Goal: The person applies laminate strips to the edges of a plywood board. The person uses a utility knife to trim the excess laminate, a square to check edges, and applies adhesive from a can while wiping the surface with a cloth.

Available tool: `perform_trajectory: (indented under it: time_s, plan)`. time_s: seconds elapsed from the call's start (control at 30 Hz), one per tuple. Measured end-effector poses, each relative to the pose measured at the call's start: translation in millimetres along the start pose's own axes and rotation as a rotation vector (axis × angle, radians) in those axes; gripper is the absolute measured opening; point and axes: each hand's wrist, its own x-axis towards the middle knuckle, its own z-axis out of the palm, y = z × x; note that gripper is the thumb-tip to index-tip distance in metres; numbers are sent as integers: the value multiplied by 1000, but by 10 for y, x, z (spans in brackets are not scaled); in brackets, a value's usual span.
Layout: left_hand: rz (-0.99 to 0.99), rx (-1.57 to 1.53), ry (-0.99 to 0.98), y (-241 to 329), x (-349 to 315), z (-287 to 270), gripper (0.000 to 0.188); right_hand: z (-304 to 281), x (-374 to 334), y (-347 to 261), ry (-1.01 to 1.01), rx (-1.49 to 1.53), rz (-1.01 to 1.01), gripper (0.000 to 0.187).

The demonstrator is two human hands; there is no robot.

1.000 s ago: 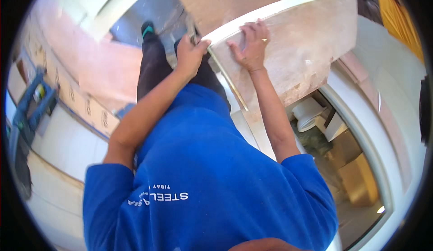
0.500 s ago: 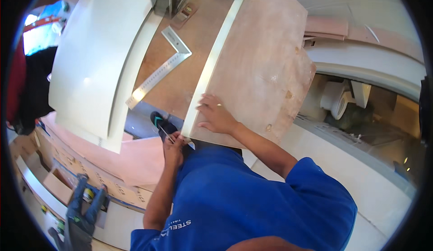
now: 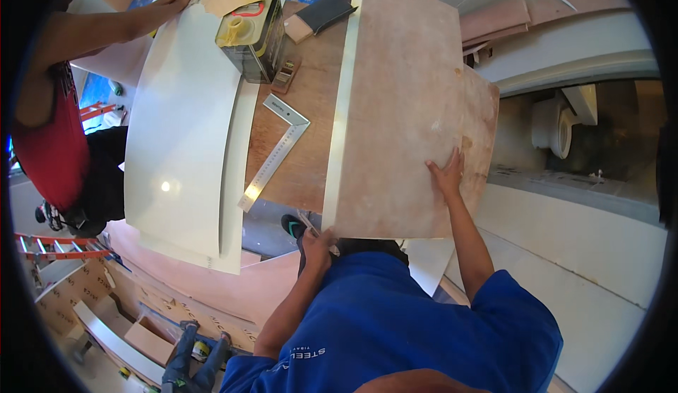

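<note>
A large pinkish-brown wooden panel (image 3: 402, 110) with a pale strip (image 3: 344, 103) along its left edge lies before me. My right hand (image 3: 448, 174) rests on the panel's right part, fingers spread, holding nothing. At the near left corner of the panel, my left hand (image 3: 318, 246) is closed around a thin stick-like tool (image 3: 308, 221), whose exact kind I cannot make out. A metal carpenter's square (image 3: 279, 154) lies left of the strip on a brown board (image 3: 311, 170). Beyond it are a small hand plane (image 3: 285, 75) and a dark sanding block (image 3: 321, 17).
White glossy sheets (image 3: 180, 146) overlap on the left. A rectangular metal can (image 3: 256, 43) stands at their far end. A co-worker in a red top (image 3: 60, 139) reaches over the sheets. An orange ladder (image 3: 60, 247) and another person's legs (image 3: 198, 358) show lower left; a toilet (image 3: 554, 128), right.
My right hand has left the strip and moved right across the panel. My left hand stays by the near corner with the thin tool. The view has shifted, bringing the co-worker's arms into sight.
</note>
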Motion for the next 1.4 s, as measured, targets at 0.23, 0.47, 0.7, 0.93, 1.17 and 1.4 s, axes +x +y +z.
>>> perform_trajectory:
  time_s: [0.23,0.47,0.7,0.93,1.17,1.4]
  plan:
    - [19,122,-60,270,-161,-226,30,107,-475,104,33,50,8,121]
    - [-2,342,-4,37,-521,-960,29,79,-1384,296,13,77,3,118]
    - [-29,480,-64,-44,-701,-1423,33,111,-1895,474,-3,136,19,115]
    - [-103,471,-28,-34,-928,-1766,36,82,-2358,440,-27,151,6,111]
    - [121,675,105,120,-992,-1692,31,147,-1035,-390,227,63,-503,77]
    - [349,1070,152,1044,-1108,-1061,34,840,657,-2000,129,71,-676,62]
